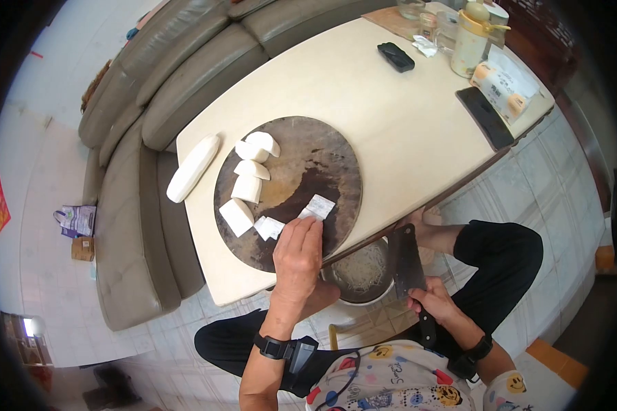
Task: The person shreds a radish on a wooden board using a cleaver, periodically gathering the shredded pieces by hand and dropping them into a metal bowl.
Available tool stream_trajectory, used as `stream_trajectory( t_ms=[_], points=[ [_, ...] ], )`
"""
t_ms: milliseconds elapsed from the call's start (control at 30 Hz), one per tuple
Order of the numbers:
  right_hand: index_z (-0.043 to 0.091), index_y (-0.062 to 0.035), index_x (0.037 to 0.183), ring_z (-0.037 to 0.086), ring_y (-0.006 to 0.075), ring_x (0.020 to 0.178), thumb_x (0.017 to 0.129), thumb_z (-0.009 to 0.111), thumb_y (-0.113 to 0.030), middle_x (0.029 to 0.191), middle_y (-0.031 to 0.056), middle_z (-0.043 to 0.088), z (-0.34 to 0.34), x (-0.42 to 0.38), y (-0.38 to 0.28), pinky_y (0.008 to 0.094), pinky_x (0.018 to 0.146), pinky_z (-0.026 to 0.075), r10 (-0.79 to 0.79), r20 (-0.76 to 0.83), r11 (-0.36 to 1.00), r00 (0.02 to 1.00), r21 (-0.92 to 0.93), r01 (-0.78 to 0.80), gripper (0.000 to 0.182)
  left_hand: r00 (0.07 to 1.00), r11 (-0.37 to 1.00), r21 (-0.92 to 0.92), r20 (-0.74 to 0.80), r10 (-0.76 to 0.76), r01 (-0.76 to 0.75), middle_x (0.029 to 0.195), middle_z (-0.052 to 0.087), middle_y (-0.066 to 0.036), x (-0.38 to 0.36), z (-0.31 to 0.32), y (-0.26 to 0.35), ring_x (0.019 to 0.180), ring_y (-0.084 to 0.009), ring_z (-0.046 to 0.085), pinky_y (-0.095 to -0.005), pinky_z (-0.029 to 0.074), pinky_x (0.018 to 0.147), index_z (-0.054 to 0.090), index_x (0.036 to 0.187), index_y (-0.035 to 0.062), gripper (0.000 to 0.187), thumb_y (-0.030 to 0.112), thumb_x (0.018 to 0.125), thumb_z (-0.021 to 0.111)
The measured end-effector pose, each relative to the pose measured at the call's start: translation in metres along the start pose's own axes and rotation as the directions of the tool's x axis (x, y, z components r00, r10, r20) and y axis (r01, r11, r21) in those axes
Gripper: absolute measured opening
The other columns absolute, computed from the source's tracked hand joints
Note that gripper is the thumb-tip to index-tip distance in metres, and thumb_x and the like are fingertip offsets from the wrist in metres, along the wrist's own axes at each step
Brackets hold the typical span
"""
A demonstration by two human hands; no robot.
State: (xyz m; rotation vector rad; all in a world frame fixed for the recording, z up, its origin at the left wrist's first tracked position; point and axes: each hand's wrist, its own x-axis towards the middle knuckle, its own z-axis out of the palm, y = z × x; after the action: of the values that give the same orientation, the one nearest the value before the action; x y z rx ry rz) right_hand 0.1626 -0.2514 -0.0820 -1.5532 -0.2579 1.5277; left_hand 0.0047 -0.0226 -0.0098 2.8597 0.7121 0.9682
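Observation:
A round wooden chopping board [288,147] lies on the table, bearing several cut chunks of white radish [247,188] along its left side. Small flat radish slices [270,227] sit near its front. My left hand [298,250] reaches over the board's front edge, its fingers pressed together on a radish piece [317,206]; the fingertips are partly hidden. In my right hand [433,301] is the handle of a dark cleaver [407,260], its broad blade pointing away from me beside the table edge. A peeled whole radish [193,168] rests on the table left of the board.
Below the table edge, between my legs, a metal basin [360,272] holds white shreds. Toward the right end of the table [397,130] lie a phone [485,118], a black object [395,57], a tissue pack [504,89] and a bottle [469,44]. A grey sofa [134,226] borders the left.

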Motion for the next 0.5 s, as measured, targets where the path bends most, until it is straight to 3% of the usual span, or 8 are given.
stream_trajectory(
  t_ms=[200,267,333,400,500],
  points=[
    [0.055,-0.0006,0.080,0.049,0.0107,0.048,0.084,0.055,-0.008,0.064,0.0060,0.057,-0.004,0.003,0.007,0.0250,0.042,0.040,-0.028,0.012,0.999,1.000,0.016,0.028,0.008,0.994,0.996,-0.020,-0.050,-0.093,0.093,0.099,0.062,-0.016,-0.002,-0.023,-0.012,0.090,-0.0331,0.059,-0.0400,0.048,0.078,0.063,0.096,-0.0011,0.024,0.002,0.073,0.067],
    [0.055,-0.0006,0.079,0.049,0.0107,0.048,0.084,0.055,-0.008,0.064,0.0063,0.057,-0.005,0.004,0.010,0.0250,0.042,0.040,-0.024,0.005,1.000,1.000,0.006,0.024,0.009,0.957,0.957,0.035,0.012,-0.290,0.289,0.102,0.062,-0.017,0.001,-0.043,-0.022,0.093,-0.0341,0.057,-0.0404,0.046,0.081,0.063,0.099,-0.0002,0.027,0.004,0.072,0.068],
    [0.055,-0.0005,0.079,0.049,0.0107,0.048,0.084,0.055,-0.008,0.064,0.0065,0.058,-0.003,0.005,0.011,0.0249,0.042,0.040,-0.020,0.003,1.000,1.000,0.000,0.020,0.009,0.936,0.938,0.046,0.063,-0.346,0.343,0.101,0.062,-0.017,0.001,-0.053,-0.025,0.092,-0.0337,0.057,-0.0401,0.046,0.080,0.062,0.102,0.0004,0.031,0.005,0.072,0.068],
    [0.055,-0.0002,0.079,0.050,0.0109,0.048,0.084,0.055,-0.008,0.064,0.0071,0.058,-0.001,0.004,0.010,0.0248,0.042,0.040,-0.026,0.005,1.000,1.000,0.016,0.026,0.009,0.858,0.884,0.085,0.215,-0.467,0.460,0.099,0.063,-0.016,0.003,-0.057,-0.023,0.092,-0.0330,0.056,-0.0400,0.045,0.081,0.060,0.106,0.0008,0.035,0.006,0.072,0.068],
    [0.055,0.0002,0.079,0.049,0.0109,0.047,0.083,0.054,-0.007,0.064,0.0074,0.058,-0.001,0.004,0.011,0.0246,0.042,0.040,-0.038,0.006,0.999,0.999,-0.020,0.038,0.008,0.884,0.905,0.094,0.197,-0.424,0.414,0.097,0.063,-0.015,-0.002,-0.048,-0.029,0.091,-0.0330,0.056,-0.0405,0.045,0.081,0.059,0.107,0.0022,0.037,0.006,0.071,0.069]
  ],
)
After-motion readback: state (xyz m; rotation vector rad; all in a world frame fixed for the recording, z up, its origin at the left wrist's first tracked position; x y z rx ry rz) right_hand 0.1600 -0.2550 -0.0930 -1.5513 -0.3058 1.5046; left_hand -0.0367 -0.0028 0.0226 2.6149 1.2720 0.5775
